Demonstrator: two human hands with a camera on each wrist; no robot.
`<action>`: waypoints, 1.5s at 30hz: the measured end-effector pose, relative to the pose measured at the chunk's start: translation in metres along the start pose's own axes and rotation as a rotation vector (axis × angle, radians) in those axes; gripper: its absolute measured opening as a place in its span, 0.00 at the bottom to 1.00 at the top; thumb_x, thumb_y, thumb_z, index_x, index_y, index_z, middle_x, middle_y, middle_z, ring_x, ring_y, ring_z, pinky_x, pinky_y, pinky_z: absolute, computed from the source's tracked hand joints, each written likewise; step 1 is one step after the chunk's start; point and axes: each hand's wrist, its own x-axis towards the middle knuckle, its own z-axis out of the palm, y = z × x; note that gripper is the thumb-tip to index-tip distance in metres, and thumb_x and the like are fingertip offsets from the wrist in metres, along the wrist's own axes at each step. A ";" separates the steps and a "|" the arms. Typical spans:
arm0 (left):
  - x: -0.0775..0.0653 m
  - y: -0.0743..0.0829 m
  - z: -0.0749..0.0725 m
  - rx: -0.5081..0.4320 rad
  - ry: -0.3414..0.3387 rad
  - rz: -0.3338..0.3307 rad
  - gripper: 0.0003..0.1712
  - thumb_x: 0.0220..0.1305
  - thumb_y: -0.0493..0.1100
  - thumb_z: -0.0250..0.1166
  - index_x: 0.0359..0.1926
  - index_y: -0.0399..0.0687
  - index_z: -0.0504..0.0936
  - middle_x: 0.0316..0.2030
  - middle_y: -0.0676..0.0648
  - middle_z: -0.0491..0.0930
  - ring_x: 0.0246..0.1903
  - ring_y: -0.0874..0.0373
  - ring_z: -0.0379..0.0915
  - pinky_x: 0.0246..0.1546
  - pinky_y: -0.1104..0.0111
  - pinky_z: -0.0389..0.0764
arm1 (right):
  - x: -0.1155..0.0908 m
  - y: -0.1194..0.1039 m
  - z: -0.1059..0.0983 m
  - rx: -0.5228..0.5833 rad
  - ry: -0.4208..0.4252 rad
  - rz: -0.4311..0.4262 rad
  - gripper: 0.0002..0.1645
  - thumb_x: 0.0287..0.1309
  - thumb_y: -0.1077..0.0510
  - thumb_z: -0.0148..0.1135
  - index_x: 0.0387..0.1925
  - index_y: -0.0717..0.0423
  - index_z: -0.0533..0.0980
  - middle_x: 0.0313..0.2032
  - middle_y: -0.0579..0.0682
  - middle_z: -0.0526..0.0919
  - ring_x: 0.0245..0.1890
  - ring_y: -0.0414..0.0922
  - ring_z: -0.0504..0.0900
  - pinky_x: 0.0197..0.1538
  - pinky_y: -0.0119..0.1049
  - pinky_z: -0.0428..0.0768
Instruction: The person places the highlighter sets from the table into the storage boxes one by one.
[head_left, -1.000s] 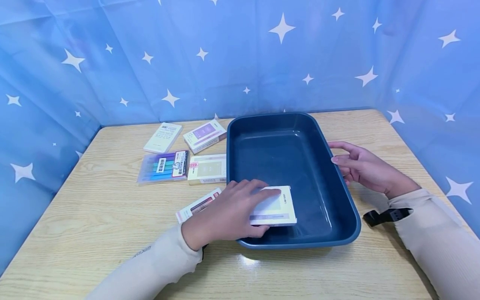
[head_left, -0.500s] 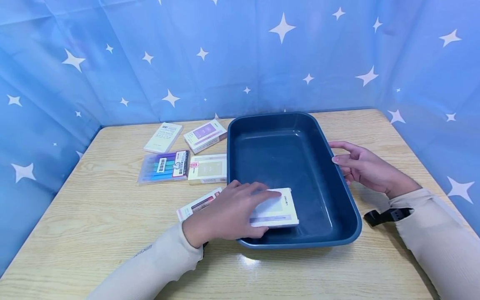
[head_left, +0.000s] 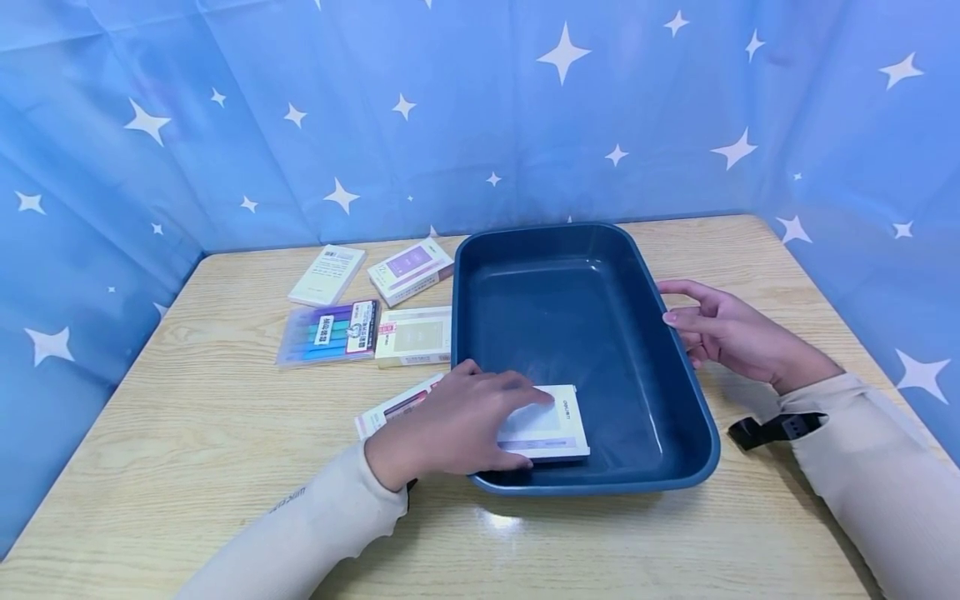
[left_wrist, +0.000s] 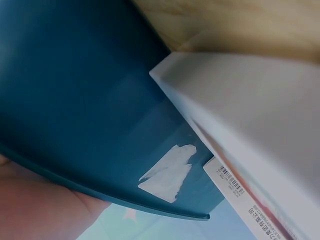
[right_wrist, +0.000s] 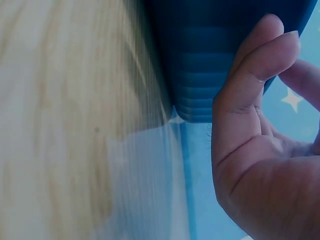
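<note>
My left hand (head_left: pixel 457 425) reaches over the left rim of a dark blue plastic tub (head_left: pixel 555 333) and grips a flat white box (head_left: pixel 551 425) with a lavender band. The thumb lies along the box's near side, the index finger over its top. The box is low inside the tub's near left corner. On the tub's right side, my right hand (head_left: pixel 735 337) pinches the rim between thumb and fingers. The right wrist view shows its curled fingers (right_wrist: pixel 265 65) against the tub's ribbed outer wall. A slim white box (head_left: pixel 397 408) with a red window lies partly under my left forearm.
Left of the tub on the wooden table (head_left: pixel 187 417) lie a clear case of coloured pens (head_left: pixel 327 333), a cream box (head_left: pixel 415 337), a purple-and-white box (head_left: pixel 411 269) and a white box (head_left: pixel 327 275). A blue star-patterned curtain (head_left: pixel 465 108) stands behind.
The left hand has lowered the white box slightly, toward the near side of the tub. The right hand keeps its place on the rim.
</note>
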 end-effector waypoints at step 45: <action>-0.001 -0.002 -0.004 0.059 -0.019 0.007 0.36 0.56 0.65 0.71 0.66 0.68 0.75 0.61 0.57 0.77 0.56 0.58 0.76 0.52 0.60 0.69 | 0.000 -0.003 0.004 0.048 -0.028 0.012 0.27 0.76 0.62 0.45 0.70 0.45 0.54 0.28 0.45 0.85 0.25 0.41 0.83 0.29 0.36 0.82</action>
